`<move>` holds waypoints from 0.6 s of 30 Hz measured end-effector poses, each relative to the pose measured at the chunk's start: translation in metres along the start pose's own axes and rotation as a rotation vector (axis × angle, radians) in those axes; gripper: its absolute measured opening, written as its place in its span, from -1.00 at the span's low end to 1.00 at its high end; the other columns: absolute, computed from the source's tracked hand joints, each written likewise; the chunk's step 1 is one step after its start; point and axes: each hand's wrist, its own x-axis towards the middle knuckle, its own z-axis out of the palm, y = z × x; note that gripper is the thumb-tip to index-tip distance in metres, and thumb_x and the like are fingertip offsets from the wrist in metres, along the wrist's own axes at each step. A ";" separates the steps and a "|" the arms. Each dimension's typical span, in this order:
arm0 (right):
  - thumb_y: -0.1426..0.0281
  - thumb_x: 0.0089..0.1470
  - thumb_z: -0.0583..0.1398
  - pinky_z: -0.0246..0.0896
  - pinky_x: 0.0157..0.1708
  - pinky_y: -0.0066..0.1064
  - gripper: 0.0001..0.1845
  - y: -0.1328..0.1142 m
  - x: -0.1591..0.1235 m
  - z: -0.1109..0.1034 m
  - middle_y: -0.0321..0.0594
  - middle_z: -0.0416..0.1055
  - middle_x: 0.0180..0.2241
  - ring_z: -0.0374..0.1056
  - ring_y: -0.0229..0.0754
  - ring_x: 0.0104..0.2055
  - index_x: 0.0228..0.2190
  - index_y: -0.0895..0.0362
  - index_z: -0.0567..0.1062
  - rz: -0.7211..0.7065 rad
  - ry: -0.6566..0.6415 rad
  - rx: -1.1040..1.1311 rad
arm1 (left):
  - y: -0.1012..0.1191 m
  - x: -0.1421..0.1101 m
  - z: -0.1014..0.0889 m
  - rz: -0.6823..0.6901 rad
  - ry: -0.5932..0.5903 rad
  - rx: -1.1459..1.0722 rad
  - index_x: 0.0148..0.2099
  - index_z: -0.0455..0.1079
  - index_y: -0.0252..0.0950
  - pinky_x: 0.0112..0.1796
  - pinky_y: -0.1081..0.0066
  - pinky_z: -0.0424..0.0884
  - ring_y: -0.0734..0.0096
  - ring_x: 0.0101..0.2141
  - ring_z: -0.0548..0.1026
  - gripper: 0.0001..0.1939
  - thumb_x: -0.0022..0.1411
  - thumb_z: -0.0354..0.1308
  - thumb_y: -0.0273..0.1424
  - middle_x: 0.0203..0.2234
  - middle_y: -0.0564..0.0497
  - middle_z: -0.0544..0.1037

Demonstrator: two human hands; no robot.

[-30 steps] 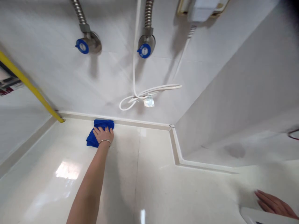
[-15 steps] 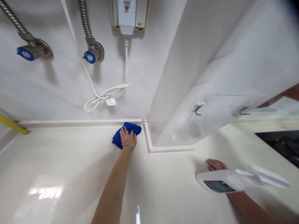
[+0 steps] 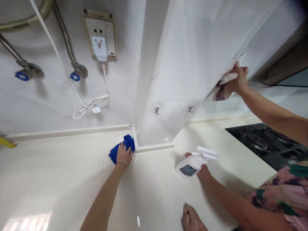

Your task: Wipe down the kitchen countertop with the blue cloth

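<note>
My left hand (image 3: 124, 155) presses flat on a crumpled blue cloth (image 3: 115, 155), fingers curled lightly over it. The cloth lies on the white counter (image 3: 72, 166) against the corner where the raised edging meets the wall pillar. At the bottom edge, my right hand (image 3: 193, 219) rests low over the counter, its fingers folded into a fist; nothing shows in it. A white spray bottle (image 3: 190, 168) with a dark label stands between my right hand and the pillar.
A co-worker's hand (image 3: 238, 80) holds a pale cloth against the pillar; their other hand (image 3: 204, 171) is behind the bottle. A black gas hob (image 3: 255, 141) is at right. Hooks, valves (image 3: 75, 76) and a plugged-in cord (image 3: 90, 104) are on the walls.
The view has swung right. The blue cloth under my left hand now reaches the pillar's edging. My right hand and the co-worker's raised arm have come into view.
</note>
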 end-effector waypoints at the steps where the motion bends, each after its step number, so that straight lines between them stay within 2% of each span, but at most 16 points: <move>1: 0.28 -0.15 0.05 -0.24 -0.50 -0.35 -0.75 -0.002 -0.008 -0.001 -0.20 0.22 -0.59 0.17 -0.12 -0.57 -0.65 -0.12 0.52 -0.002 -0.004 0.017 | 0.006 -0.017 -0.004 0.009 -0.005 0.009 0.04 0.52 -0.28 0.30 -0.03 0.09 -0.03 0.33 0.12 -0.59 0.28 -0.02 -0.29 0.11 -0.29 0.48; 5: 0.38 -0.09 0.02 -0.14 -0.52 -0.37 -0.74 -0.006 -0.012 -0.010 -0.23 0.23 -0.52 0.23 -0.12 -0.51 -0.53 -0.08 0.50 -0.032 -0.031 0.073 | 0.037 -0.090 -0.017 0.052 -0.029 0.030 -0.01 0.54 -0.22 0.29 -0.06 0.15 -0.01 0.32 0.14 -0.63 0.28 -0.01 -0.28 0.12 -0.25 0.47; 8: 0.45 0.00 0.03 -0.03 -0.48 -0.39 -0.78 -0.002 -0.010 -0.012 -0.26 0.31 -0.45 0.24 -0.20 -0.45 -0.45 0.01 0.47 -0.075 -0.070 0.114 | 0.072 -0.144 -0.019 0.088 -0.050 0.031 -0.03 0.55 -0.19 0.28 -0.06 0.17 -0.02 0.33 0.13 -0.65 0.28 0.01 -0.25 0.19 -0.23 0.41; 13: 0.49 0.19 0.00 -0.10 -0.39 -0.41 -0.77 0.003 -0.015 -0.012 -0.27 0.35 -0.43 0.20 -0.29 -0.41 -0.39 0.12 0.43 -0.147 -0.076 0.110 | 0.131 -0.223 -0.011 0.150 -0.070 -0.021 -0.07 0.55 -0.18 0.28 -0.10 0.18 -0.03 0.34 0.08 -0.69 0.28 0.04 -0.25 0.26 -0.23 0.32; 16: 0.48 0.22 0.00 -0.16 -0.39 -0.40 -0.77 0.005 -0.015 -0.014 -0.29 0.35 -0.43 0.15 -0.31 -0.42 -0.38 0.14 0.43 -0.134 -0.080 0.129 | 0.146 -0.261 -0.013 0.222 -0.099 -0.092 -0.04 0.54 -0.19 0.27 -0.14 0.18 -0.05 0.35 0.05 -0.67 0.29 0.03 -0.23 0.32 -0.23 0.22; 18: 0.50 0.21 0.01 -0.18 -0.39 -0.39 -0.78 0.007 -0.015 -0.016 -0.29 0.35 -0.42 0.13 -0.31 -0.41 -0.37 0.15 0.43 -0.135 -0.079 0.160 | 0.144 -0.282 -0.023 0.249 -0.122 -0.095 -0.04 0.53 -0.20 0.28 -0.12 0.17 -0.02 0.35 0.05 -0.66 0.31 0.01 -0.22 0.35 -0.22 0.16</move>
